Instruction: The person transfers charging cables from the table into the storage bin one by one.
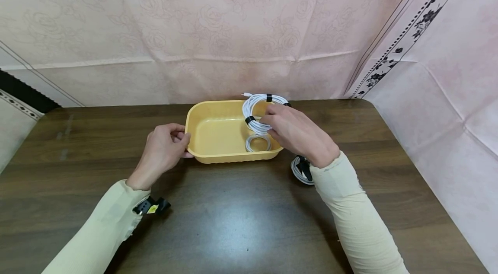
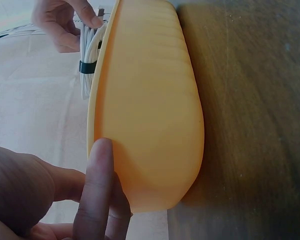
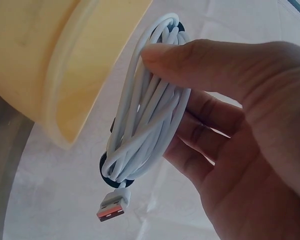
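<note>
A coiled white USB cable (image 1: 253,114) is held by my right hand (image 1: 297,131) over the right part of a yellow plastic tray (image 1: 219,158). In the right wrist view, thumb and fingers pinch the cable coil (image 3: 145,110), bound with black straps, its USB plug (image 3: 113,205) hanging below. A smaller pale coil (image 1: 249,144) lies inside the tray, under the held one in the head view. At the tray's left end my left hand (image 1: 161,148) grips the rim; in the left wrist view its fingers (image 2: 97,175) lie against the tray's outer wall.
Another grey-white coil (image 1: 298,173) with a black strap lies on the wooden table (image 1: 229,218), partly hidden by the right wrist. Pink floral cloth (image 1: 218,36) hangs behind the table's back edge and along the right side. A black device (image 1: 151,206) sits on the left wrist.
</note>
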A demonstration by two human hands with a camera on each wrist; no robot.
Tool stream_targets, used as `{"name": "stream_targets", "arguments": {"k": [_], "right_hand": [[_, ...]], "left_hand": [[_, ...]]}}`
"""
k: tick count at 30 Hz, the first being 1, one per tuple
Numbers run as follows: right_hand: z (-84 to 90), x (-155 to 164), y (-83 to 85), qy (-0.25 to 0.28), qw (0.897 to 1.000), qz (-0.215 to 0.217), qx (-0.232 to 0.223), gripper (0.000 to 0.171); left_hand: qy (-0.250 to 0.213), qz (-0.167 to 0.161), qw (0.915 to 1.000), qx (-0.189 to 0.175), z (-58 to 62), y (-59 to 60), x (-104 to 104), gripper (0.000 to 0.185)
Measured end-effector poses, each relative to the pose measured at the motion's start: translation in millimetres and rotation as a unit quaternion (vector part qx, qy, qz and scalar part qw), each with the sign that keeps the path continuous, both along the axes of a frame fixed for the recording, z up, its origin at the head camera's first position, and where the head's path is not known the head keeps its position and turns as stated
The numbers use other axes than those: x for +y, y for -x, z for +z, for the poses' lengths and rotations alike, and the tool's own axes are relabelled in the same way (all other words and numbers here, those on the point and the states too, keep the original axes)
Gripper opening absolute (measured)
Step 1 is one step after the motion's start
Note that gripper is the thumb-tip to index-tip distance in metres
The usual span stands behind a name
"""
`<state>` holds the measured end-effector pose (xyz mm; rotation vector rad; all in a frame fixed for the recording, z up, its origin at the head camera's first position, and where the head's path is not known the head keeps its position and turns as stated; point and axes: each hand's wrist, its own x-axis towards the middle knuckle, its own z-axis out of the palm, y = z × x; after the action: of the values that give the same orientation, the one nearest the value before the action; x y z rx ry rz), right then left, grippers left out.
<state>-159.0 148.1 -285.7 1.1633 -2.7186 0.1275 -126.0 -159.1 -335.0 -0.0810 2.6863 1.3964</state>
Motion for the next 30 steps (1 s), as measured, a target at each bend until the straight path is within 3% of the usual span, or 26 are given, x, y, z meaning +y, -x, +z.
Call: {"name": "stream_targets", "arguments": {"k": [30], "right_hand": [[2.3, -14.8, -2.5, -0.009, 1.000, -0.002, -0.013, 0.021]], "left_hand": [[0.004, -0.001, 1.0000, 0.007, 0.1, 1.4, -0.5, 0.035]]}}
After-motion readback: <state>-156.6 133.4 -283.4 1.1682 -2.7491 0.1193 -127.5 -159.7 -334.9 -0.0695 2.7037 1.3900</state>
